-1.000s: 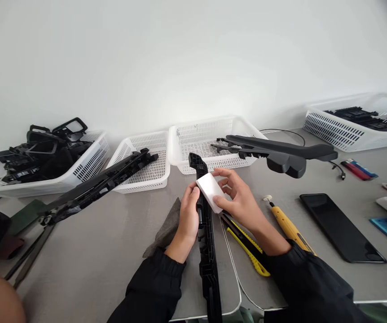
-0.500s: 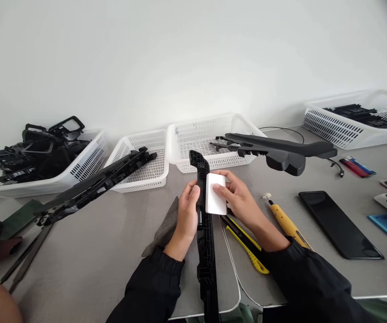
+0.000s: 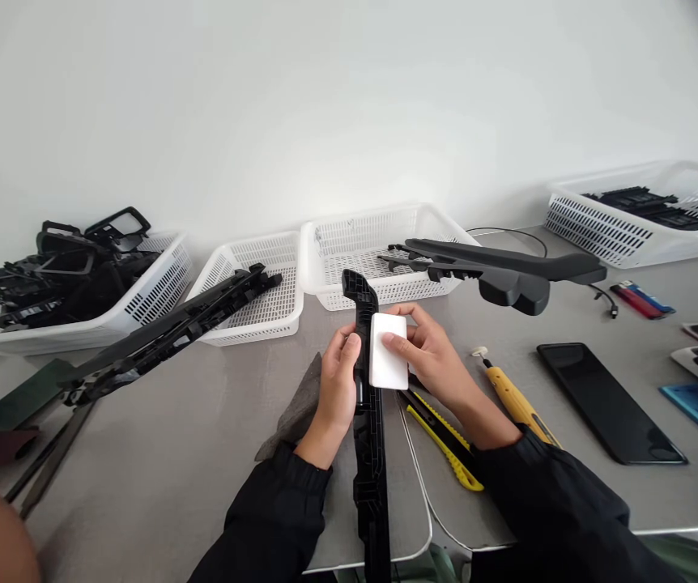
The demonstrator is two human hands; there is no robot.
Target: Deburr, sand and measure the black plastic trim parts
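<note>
Left hand (image 3: 338, 380) grips the long black plastic trim (image 3: 372, 486) below its bent end, over the grey table (image 3: 160, 453); right hand (image 3: 437, 356) pinches the white rectangular block (image 3: 389, 368) along the trim's right edge, contact unclear. A steady trim, flat block and light pressure look wise.

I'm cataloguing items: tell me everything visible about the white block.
The white block is a plain, smooth-looking rectangular slab with rounded corners, material unclear. Its broad face points toward the camera, long sides nearly vertical in view. The right hand grips it, thumb on that face. It partly covers the long black part; contact is unclear.
</note>
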